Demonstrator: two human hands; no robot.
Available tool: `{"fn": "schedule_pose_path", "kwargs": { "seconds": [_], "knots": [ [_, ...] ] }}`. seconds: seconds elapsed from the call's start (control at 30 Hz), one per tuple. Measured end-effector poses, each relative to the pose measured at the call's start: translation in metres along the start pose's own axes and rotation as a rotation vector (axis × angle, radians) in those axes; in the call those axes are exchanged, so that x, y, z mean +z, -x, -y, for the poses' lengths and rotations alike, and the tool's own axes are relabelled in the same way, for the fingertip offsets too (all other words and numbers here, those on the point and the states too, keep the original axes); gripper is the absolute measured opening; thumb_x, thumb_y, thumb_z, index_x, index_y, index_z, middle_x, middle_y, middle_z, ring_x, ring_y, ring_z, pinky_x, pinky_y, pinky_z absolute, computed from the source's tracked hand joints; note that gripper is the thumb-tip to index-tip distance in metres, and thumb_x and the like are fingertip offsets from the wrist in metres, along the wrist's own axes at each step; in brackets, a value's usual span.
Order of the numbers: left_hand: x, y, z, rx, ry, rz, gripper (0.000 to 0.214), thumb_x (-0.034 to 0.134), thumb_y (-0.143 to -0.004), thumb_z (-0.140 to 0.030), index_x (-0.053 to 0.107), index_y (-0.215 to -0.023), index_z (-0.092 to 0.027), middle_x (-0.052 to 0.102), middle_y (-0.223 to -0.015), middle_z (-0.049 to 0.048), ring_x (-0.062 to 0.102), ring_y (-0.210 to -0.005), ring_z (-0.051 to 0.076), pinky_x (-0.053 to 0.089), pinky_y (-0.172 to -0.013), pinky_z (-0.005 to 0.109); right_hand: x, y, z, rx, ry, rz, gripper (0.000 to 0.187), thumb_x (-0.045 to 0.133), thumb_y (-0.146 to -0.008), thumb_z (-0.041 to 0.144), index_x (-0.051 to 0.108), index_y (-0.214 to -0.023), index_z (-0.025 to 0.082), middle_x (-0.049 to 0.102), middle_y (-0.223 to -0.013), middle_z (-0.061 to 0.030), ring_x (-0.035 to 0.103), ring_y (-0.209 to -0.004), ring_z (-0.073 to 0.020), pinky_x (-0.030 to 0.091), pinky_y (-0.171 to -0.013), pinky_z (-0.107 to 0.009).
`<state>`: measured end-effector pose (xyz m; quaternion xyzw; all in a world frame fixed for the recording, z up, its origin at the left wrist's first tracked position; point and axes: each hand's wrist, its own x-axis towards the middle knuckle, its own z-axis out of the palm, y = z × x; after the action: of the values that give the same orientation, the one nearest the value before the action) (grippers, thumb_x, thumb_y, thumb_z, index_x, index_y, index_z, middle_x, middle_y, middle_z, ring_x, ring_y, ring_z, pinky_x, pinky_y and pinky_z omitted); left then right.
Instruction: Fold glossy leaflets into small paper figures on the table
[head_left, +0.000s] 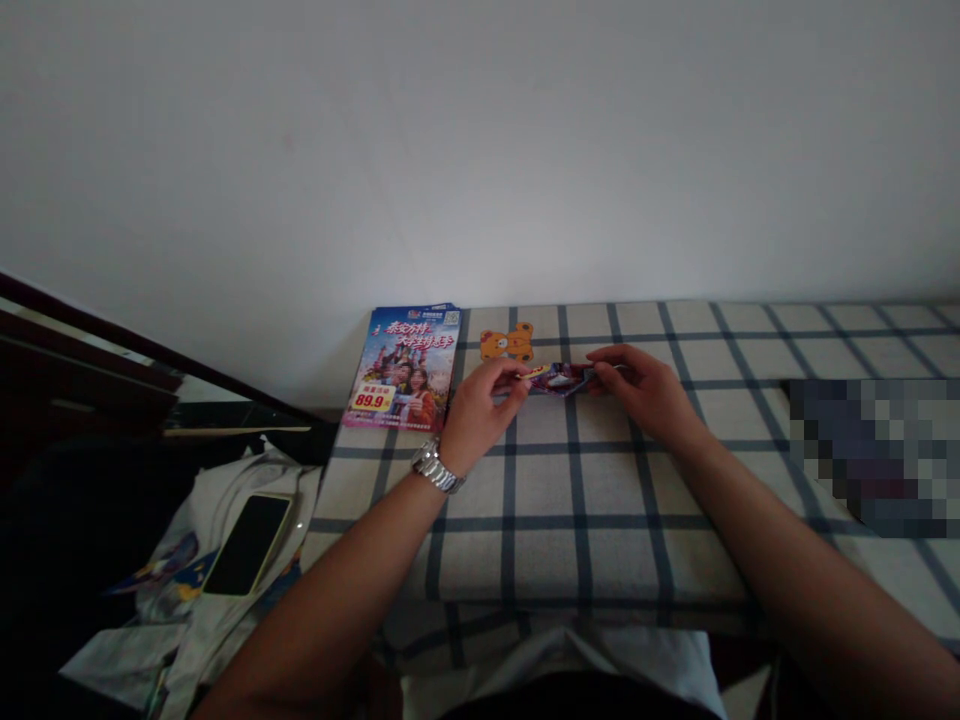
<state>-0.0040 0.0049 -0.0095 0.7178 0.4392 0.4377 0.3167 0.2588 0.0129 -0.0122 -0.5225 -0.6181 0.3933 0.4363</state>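
Observation:
Between my two hands is a small folded paper flyer (564, 379), printed in dark purple and other colours, with a yellow and red patch at its left end. My left hand (484, 405), with a metal watch on the wrist, pinches the left end between thumb and fingers. At the opposite end, my right hand (637, 390) has its thumb and fingers closed on the paper. The fingertips hide part of both ends. A stack of printed flyers (409, 370) lies to the left of my left hand, the top one showing "89.9".
A checked cloth (555, 550) covers the table, which stands against a white wall (480, 150). An orange bear picture (507, 344) lies behind my hands. A phone (249, 545) rests on white fabric at lower left. At right is a pixelated dark item (877, 455).

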Motion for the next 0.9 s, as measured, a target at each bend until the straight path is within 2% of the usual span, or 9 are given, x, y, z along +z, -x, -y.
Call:
{"fn": "schedule_pose_path", "kwargs": {
  "seconds": [0.17, 0.33, 0.5, 0.6, 0.7, 0.8, 0.9],
  "knots": [
    [0.001, 0.002, 0.002, 0.116, -0.072, 0.033, 0.027, 0.074, -0.095, -0.021, 0.064, -0.121, -0.023, 0.069, -0.119, 0.0053, 0.073, -0.099, 0.017, 0.064, -0.094, 0.035, -0.002, -0.001, 0.004, 0.045, -0.066, -0.029, 0.038, 0.073, -0.092, 0.057, 0.076, -0.104, 0.021, 0.08, -0.086, -0.0064, 0.077, -0.073, -0.0214, 0.069, -0.072, -0.037],
    [0.001, 0.001, -0.002, 0.263, -0.173, 0.063, 0.046, 0.08, -0.09, -0.018, 0.059, -0.13, -0.027, 0.064, -0.124, 0.0064, 0.068, -0.114, 0.023, 0.062, -0.101, 0.044, -0.003, -0.001, 0.005, 0.094, -0.16, -0.016, 0.04, 0.077, -0.089, 0.058, 0.077, -0.1, 0.019, 0.08, -0.088, -0.0069, 0.075, -0.069, -0.0176, 0.067, -0.068, -0.032],
    [0.001, 0.001, -0.002, 0.304, -0.216, 0.057, 0.056, 0.082, -0.089, -0.017, 0.055, -0.136, -0.029, 0.063, -0.13, 0.007, 0.064, -0.123, 0.025, 0.058, -0.108, 0.05, -0.001, 0.0, 0.007, 0.162, -0.216, -0.011, 0.044, 0.081, -0.084, 0.059, 0.077, -0.097, 0.018, 0.08, -0.085, -0.0074, 0.073, -0.065, -0.016, 0.066, -0.064, -0.03],
    [0.001, 0.001, -0.001, 0.315, -0.231, 0.045, 0.053, 0.08, -0.091, -0.018, 0.056, -0.136, -0.029, 0.063, -0.13, 0.0068, 0.064, -0.124, 0.024, 0.058, -0.109, 0.049, -0.001, 0.001, 0.008, 0.152, -0.196, 0.003, 0.043, 0.078, -0.087, 0.06, 0.076, -0.098, 0.017, 0.078, -0.082, -0.0071, 0.072, -0.064, -0.0164, 0.066, -0.062, -0.031],
    [0.002, 0.001, -0.001, 0.311, -0.219, 0.033, 0.049, 0.079, -0.092, -0.019, 0.056, -0.134, -0.028, 0.065, -0.127, 0.0062, 0.066, -0.12, 0.023, 0.059, -0.107, 0.048, -0.003, 0.002, 0.01, 0.048, -0.095, 0.007, 0.041, 0.069, -0.095, 0.058, 0.075, -0.104, 0.019, 0.077, -0.085, -0.007, 0.073, -0.07, -0.0187, 0.066, -0.066, -0.034],
    [0.002, 0.001, 0.0, 0.287, -0.208, 0.034, 0.047, 0.079, -0.092, -0.019, 0.057, -0.133, -0.027, 0.065, -0.126, 0.0063, 0.066, -0.118, 0.023, 0.06, -0.104, 0.047, -0.006, 0.004, 0.013, -0.223, 0.099, 0.028, 0.039, 0.073, -0.094, 0.052, 0.072, -0.12, 0.023, 0.076, -0.117, -0.0109, 0.075, -0.101, -0.0253, 0.066, -0.09, -0.044],
    [0.001, 0.001, 0.0, 0.279, -0.203, 0.039, 0.047, 0.079, -0.092, -0.019, 0.057, -0.133, -0.027, 0.066, -0.126, 0.0063, 0.066, -0.118, 0.023, 0.06, -0.103, 0.046, -0.008, 0.004, 0.014, -0.508, 0.337, 0.133, 0.06, 0.085, -0.085, 0.046, 0.065, -0.137, 0.025, 0.068, -0.135, -0.013, 0.065, -0.127, -0.0326, 0.055, -0.11, -0.053]
  ]
}}
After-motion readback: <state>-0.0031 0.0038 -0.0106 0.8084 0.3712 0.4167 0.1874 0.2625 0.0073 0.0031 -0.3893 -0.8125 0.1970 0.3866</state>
